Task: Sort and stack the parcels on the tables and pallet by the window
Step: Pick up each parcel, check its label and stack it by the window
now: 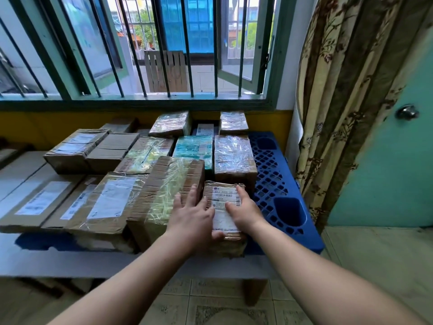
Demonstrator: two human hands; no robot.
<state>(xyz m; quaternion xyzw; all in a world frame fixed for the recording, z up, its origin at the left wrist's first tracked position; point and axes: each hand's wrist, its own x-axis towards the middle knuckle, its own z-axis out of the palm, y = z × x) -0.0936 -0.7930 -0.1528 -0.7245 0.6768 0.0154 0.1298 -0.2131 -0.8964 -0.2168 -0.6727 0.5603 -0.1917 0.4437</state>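
Note:
A small brown parcel [223,194] with a white label lies at the near right of the blue plastic pallet [276,184]. My right hand [244,211] grips it, thumb on the label and fingers down its right side. My left hand [192,214] lies flat with straight, spread fingers across the parcel's left edge and the tall taped carton [164,191] beside it, thumb at the parcel's near edge. Several more parcels fill the pallet behind, among them a teal wrapped one [194,148] and a brown wrapped one [234,158].
Flat labelled cartons [42,198] lie on the left. The pallet rests on a low grey bench [70,263] below a barred window [164,55]. The pallet's right strip is bare. A patterned curtain [339,113] and a teal door [398,160] stand on the right.

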